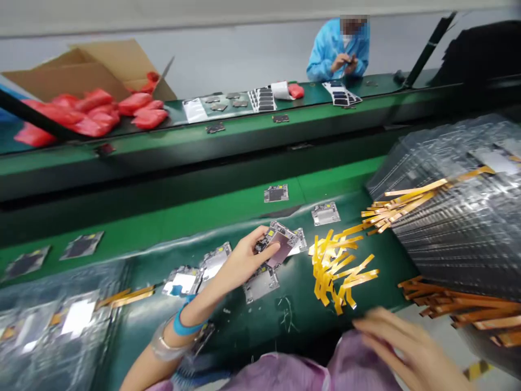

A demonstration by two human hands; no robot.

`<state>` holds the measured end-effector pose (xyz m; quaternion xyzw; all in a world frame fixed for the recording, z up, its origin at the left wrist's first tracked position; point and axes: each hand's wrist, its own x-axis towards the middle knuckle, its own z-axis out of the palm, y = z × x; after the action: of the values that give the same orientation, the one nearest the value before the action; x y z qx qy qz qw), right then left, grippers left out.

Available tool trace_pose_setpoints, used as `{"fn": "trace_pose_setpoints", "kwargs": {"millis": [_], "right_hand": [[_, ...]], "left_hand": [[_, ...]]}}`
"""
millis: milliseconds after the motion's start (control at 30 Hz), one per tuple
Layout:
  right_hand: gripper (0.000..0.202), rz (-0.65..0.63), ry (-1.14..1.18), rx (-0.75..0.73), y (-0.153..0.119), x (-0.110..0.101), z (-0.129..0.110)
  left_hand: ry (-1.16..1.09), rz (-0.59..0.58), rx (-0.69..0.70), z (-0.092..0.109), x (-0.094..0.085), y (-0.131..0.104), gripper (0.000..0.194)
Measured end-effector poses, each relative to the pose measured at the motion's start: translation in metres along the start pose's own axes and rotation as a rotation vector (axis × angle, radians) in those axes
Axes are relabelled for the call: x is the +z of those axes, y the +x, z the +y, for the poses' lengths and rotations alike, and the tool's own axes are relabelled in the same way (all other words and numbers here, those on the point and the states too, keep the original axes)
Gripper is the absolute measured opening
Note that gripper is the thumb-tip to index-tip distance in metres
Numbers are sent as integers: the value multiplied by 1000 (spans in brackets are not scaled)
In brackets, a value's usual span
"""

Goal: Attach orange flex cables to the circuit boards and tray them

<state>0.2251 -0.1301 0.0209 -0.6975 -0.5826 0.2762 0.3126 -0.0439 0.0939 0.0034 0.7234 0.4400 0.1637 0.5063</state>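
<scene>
Left of one golden flat-strip heap (321, 267), the left hand (243, 259) grips one flat grey circuit board (280, 250); the right hand (401, 338), open, lies below-right.

Electronics assembly workshop. Bare circuit boards (285, 245) over green desk (154, 317), gold ribbon strips (318, 271) at 4 o'clock, stacked clear trays (459, 233) at 3, red bags (94, 115) by open carton (118, 62) at 10, 1 blue-smocked worker (321, 50) at 1 o'clock.
</scene>
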Motion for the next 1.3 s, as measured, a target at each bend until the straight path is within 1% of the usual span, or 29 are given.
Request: {"fn": "trace_pose_setpoints", "kwargs": {"millis": [33,67,100,133,200,300,400,500,600,733,833,900,967,1067,1167,1300], "right_hand": [[13,-112,-41,-73,11,18,7],[15,-216,-111,-144,21,34,15],[19,-305,-202,-208,31,47,22],[21,-361,-289,-253,39,57,28],[21,-417,-393,-309,51,67,39],[24,-503,-388,-402,61,72,47],[23,-588,-396,-433,71,77,50],[20,-624,-414,-417,81,84,52],[18,-664,-428,-424,88,85,51],[24,-713,-453,-449,94,82,44],[29,-735,-465,-463,100,85,41],[23,-750,-468,-471,103,88,41],[15,-765,-467,-481,105,91,42],[17,-774,-458,-500,106,93,45],[14,-779,-445,-527,105,93,45],[22,-797,-441,-546,107,95,39]], "left_hand": [[5,-11,-15,-2,1,-5,26],[3,-22,-26,-3,2,-10,26],[-5,-28,-34,-5,3,-14,25],[-14,-33,-42,-6,4,-19,25],[-31,-34,-57,-8,6,-28,24],[-37,-31,-108,-9,8,-38,25],[-21,-23,-151,-8,11,-41,27],[11,-27,-138,-8,13,-38,26],[29,-41,-127,-8,16,-35,25],[-2,-77,-110,-5,22,-30,23],[-25,-87,-93,-2,25,-27,21],[-41,-94,-99,2,27,-27,21],[-58,-101,-112,5,28,-27,21],[-79,-100,-116,8,29,-29,23],[-107,-108,-105,8,29,-30,24],[-127,-113,-98,5,28,-30,24]]}}
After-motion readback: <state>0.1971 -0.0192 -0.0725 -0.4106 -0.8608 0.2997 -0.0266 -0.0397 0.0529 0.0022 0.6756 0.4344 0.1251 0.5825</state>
